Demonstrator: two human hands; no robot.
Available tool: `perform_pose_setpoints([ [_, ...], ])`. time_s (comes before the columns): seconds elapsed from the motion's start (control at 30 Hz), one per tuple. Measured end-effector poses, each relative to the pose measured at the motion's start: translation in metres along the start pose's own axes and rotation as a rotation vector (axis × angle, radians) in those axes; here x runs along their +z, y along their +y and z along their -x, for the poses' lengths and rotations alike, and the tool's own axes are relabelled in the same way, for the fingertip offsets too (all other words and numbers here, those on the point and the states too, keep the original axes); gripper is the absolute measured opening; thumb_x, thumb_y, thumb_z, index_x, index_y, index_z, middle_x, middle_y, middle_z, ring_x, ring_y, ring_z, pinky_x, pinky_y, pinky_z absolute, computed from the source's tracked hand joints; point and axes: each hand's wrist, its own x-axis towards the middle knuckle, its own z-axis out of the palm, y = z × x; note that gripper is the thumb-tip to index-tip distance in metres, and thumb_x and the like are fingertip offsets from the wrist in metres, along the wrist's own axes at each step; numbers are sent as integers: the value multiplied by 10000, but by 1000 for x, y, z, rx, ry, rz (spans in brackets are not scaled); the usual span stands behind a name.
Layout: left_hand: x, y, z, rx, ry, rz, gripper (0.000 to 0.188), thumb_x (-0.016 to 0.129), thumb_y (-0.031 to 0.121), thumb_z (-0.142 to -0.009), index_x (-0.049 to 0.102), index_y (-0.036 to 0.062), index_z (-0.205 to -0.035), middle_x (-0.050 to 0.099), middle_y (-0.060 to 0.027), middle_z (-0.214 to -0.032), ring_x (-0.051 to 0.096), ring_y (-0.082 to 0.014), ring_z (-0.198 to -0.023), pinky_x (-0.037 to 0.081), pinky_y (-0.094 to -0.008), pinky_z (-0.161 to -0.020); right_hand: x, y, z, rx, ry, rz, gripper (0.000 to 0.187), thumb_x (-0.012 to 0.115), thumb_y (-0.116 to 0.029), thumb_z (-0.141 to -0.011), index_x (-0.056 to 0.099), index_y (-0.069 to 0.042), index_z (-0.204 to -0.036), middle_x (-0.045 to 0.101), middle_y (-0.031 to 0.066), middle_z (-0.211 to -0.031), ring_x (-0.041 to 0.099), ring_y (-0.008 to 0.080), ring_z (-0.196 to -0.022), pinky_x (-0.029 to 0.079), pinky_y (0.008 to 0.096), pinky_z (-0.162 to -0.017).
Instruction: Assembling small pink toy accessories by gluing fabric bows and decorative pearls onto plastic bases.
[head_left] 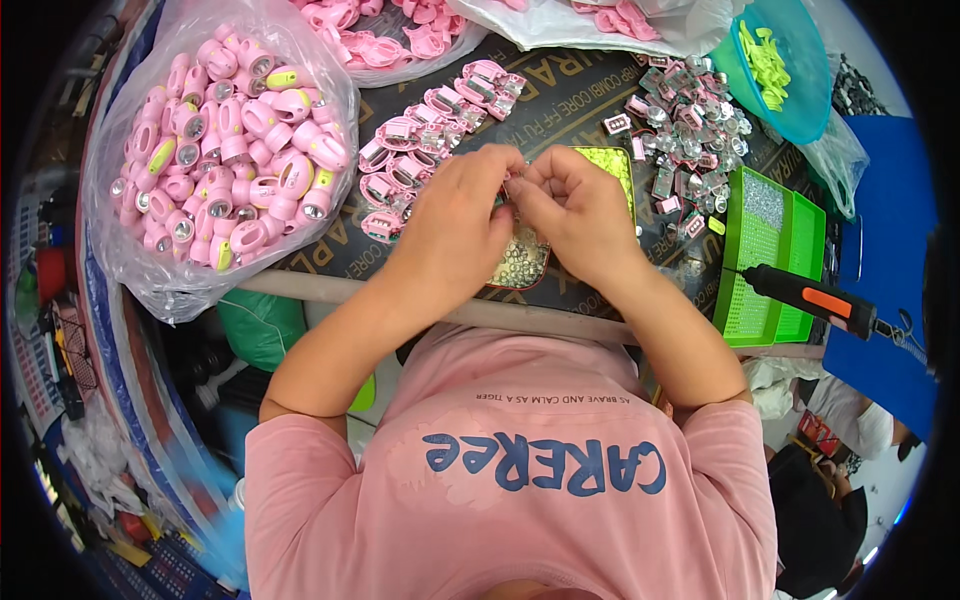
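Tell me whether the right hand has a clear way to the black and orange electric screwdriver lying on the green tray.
Probably yes: the right hand is busy with a small part, but nothing lies between it and the black and orange electric screwdriver on the green tray.

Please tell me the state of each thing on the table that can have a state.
left hand: closed on a small part, hidden
right hand: pinching the same part
clear bag: open, full of pink pieces
green tray: open, lying flat
electric screwdriver: lying unused
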Motion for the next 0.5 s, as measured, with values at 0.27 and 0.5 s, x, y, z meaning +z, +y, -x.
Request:
perform_pose_setpoints([
  [0.27, -61, -61, -72, 95, -90, -172, 382, 736, -2, -808, 653, 43, -1178, 668, -134, -1137, 651, -319, -1078, 529, -391, -936, -89, 7, -55, -103, 315, 567, 227, 785, -140, -860, 738, -73, -1071, 756, 144, -891, 733, 309, -807, 575, 403, -721],
  [0.5, -69, -76, -107, 289, -517, -266, 377, 731, -34, -774, 697, 55, -1139, 706, -104, -1133, 624, -325, -1120, 503, -418, -978, -92, 35, -76, -360, 62, 1055, 162, 714, -160, -867, 762, -82, -1001, 725, 157, -946, 699, 395, -918, 561, 493, -841],
])
